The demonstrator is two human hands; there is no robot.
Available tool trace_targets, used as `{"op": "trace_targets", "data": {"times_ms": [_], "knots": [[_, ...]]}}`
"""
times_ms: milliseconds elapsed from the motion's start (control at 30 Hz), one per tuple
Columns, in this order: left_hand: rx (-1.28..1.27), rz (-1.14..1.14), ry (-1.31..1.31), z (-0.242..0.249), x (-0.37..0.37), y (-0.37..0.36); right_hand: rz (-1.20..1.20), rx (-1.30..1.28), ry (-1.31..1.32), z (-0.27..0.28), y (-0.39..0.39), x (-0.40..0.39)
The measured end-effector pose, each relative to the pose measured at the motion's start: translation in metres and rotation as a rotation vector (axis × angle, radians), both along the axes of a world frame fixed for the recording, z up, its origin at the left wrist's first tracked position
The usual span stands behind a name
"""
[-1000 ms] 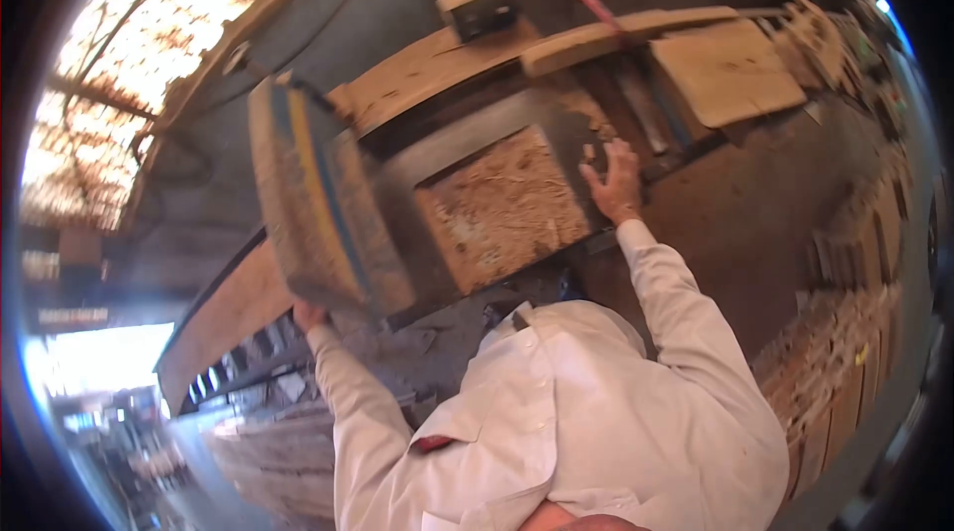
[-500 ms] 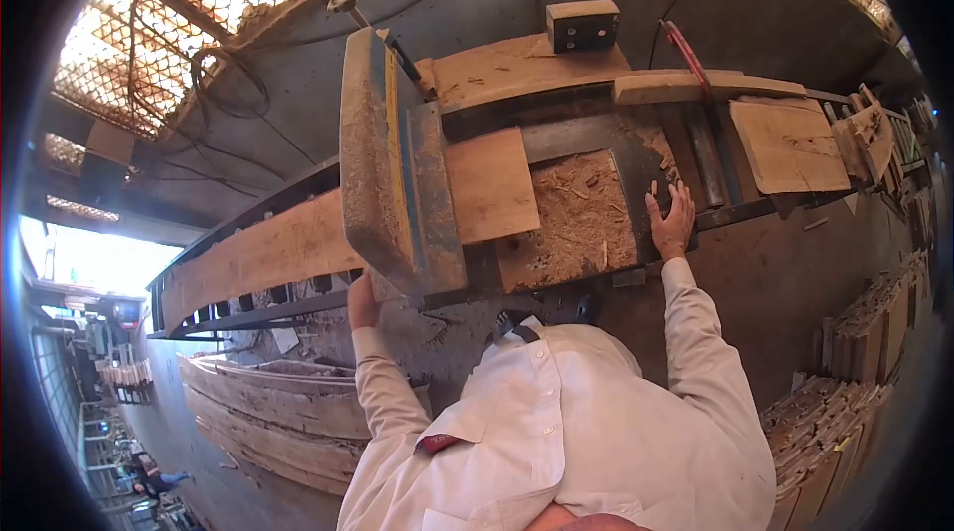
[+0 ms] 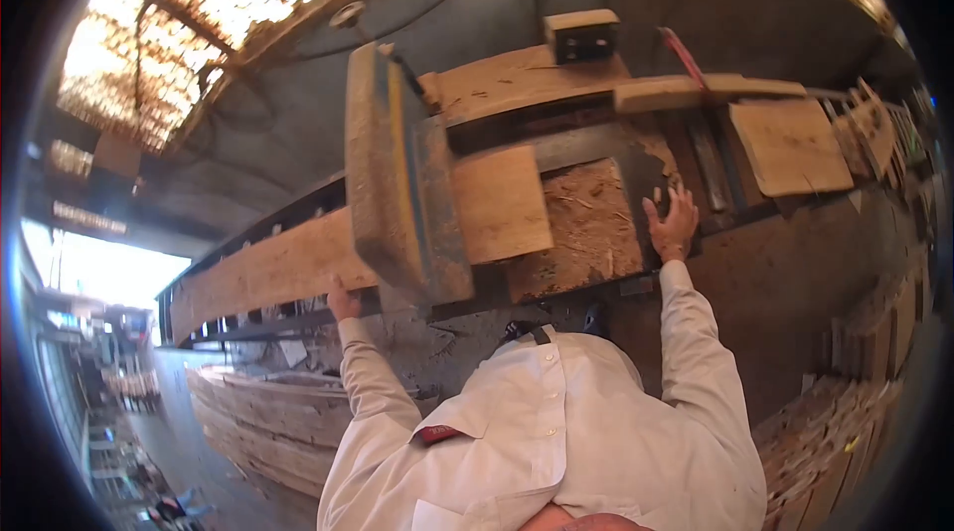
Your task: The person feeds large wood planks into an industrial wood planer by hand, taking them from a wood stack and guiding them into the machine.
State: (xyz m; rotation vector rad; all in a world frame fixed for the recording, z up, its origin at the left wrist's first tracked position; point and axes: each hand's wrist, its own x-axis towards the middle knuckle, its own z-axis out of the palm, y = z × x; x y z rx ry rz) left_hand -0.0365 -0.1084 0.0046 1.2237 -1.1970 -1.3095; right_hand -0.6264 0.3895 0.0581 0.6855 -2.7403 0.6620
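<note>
A long wooden plank [image 3: 263, 258] runs under the upright head of a woodworking machine [image 3: 383, 183], and its end [image 3: 502, 203] comes out on the right side. Left of the head, my left hand [image 3: 345, 303] is closed on the plank's near edge, with a fingertip over the top and the other fingers mostly hidden. My right hand [image 3: 674, 225] rests with spread fingers near the front edge of the machine bed [image 3: 641, 158], holding nothing. Beside it lies a heap of wood shavings [image 3: 591, 223].
A thick wooden strip [image 3: 706, 89] and a square board [image 3: 792, 146] lie on the right of the bed. A dark box with a wooden top [image 3: 581, 36] stands behind. Curved boards [image 3: 263, 412] are stacked at lower left, more cut wood [image 3: 825, 442] at lower right.
The plank's end has shifted slightly right over the shavings. My left hand has moved a little left, away from the machine head, onto the plank's edge. My right hand stays nearly in place.
</note>
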Motion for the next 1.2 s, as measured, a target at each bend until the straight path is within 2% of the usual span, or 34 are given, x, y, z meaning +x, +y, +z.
{"op": "trace_targets", "data": {"times_ms": [67, 100, 133, 167, 200, 233, 267, 300, 333, 400, 467, 500, 533, 567, 600, 633, 667, 700, 733, 767, 800, 833, 867, 967, 1033, 1133, 1200], "knots": [[-0.458, -0.196, -0.788, 0.037, -0.011, 0.045, 0.052, -0.003, 0.103, -0.009, 0.000, -0.006], [-0.818, -0.203, -1.028, 0.045, -0.014, 0.057, 0.084, -0.016, 0.166, -0.010, -0.003, -0.005], [-0.899, -0.144, -0.991, -0.007, 0.001, 0.037, 0.076, -0.029, 0.169, 0.005, -0.008, 0.004], [-0.404, -0.136, -0.557, -0.006, -0.017, 0.049, 0.113, -0.027, 0.201, 0.004, -0.010, 0.002], [0.003, 0.077, -0.059, -0.002, -0.038, 0.063, 0.160, -0.057, 0.258, 0.003, -0.012, 0.000], [-0.133, 0.086, -0.223, 0.039, -0.060, 0.088, 0.176, -0.062, 0.203, -0.005, -0.009, -0.004], [-0.082, 0.051, -0.307, 0.041, -0.064, 0.091, 0.186, -0.048, 0.182, -0.009, -0.009, -0.005], [-0.164, -0.103, -0.568, 0.045, -0.066, 0.098, 0.197, -0.027, 0.151, -0.013, -0.003, -0.007], [-0.227, -0.079, -0.530, 0.016, -0.081, 0.102, 0.188, -0.008, 0.120, -0.013, -0.007, -0.008], [-0.468, -0.226, -0.619, -0.006, -0.077, 0.099, 0.204, -0.061, 0.088, -0.012, -0.018, -0.005], [-0.797, -0.604, -0.825, 0.012, -0.072, 0.103, 0.221, -0.085, 0.048, -0.014, 0.001, -0.006], [-0.807, -0.541, -0.785, 0.025, -0.067, 0.102, 0.243, -0.104, 0.032, -0.015, -0.001, -0.009], [-0.211, -0.616, -0.377, 0.054, -0.061, 0.106, 0.249, -0.125, 0.019, -0.015, -0.003, -0.012], [0.328, -0.408, 0.052, 0.084, -0.055, 0.109, 0.241, -0.124, 0.081, -0.020, -0.002, -0.016], [0.266, -0.341, 0.040, 0.078, -0.044, 0.098, 0.283, -0.104, 0.185, -0.022, -0.001, -0.018], [-0.026, -0.391, -0.355, 0.082, -0.031, 0.087, 0.217, -0.042, 0.092, 0.010, -0.013, 0.003], [-0.311, -0.340, -0.768, 0.086, -0.019, 0.077, 0.172, -0.053, 0.122, 0.009, -0.014, 0.003], [-0.575, -0.234, -0.677, 0.046, 0.000, 0.055, 0.198, -0.054, 0.245, 0.001, -0.010, -0.002], [-0.510, -0.239, -0.919, 0.055, 0.002, 0.045, 0.182, -0.094, 0.214, -0.014, -0.004, -0.008], [-0.646, -0.160, -0.949, 0.032, 0.010, 0.023, 0.147, -0.083, 0.184, -0.029, -0.001, -0.013], [-0.485, -0.210, -0.590, -0.003, 0.018, -0.004, 0.122, -0.009, -0.033, -0.014, -0.003, -0.009], [-0.329, -0.215, -0.225, -0.032, 0.024, -0.027, 0.063, -0.013, -0.053, -0.012, -0.005, 0.000], [-0.043, -0.194, 0.191, -0.009, 0.009, -0.017, 0.026, -0.021, -0.075, -0.011, -0.008, 0.001], [0.317, 0.023, 0.483, 0.025, -0.016, -0.002, 0.030, -0.060, -0.167, -0.002, -0.009, 0.001], [0.212, -0.040, 0.194, 0.020, -0.001, -0.008, 0.022, -0.071, -0.181, 0.003, -0.010, 0.006], [-0.234, -0.175, -0.258, -0.002, 0.006, -0.018, 0.005, -0.079, -0.201, 0.003, -0.014, -0.003], [-0.345, -0.204, -0.356, -0.011, 0.009, -0.017, 0.001, -0.083, -0.205, 0.002, -0.015, -0.004]]}}
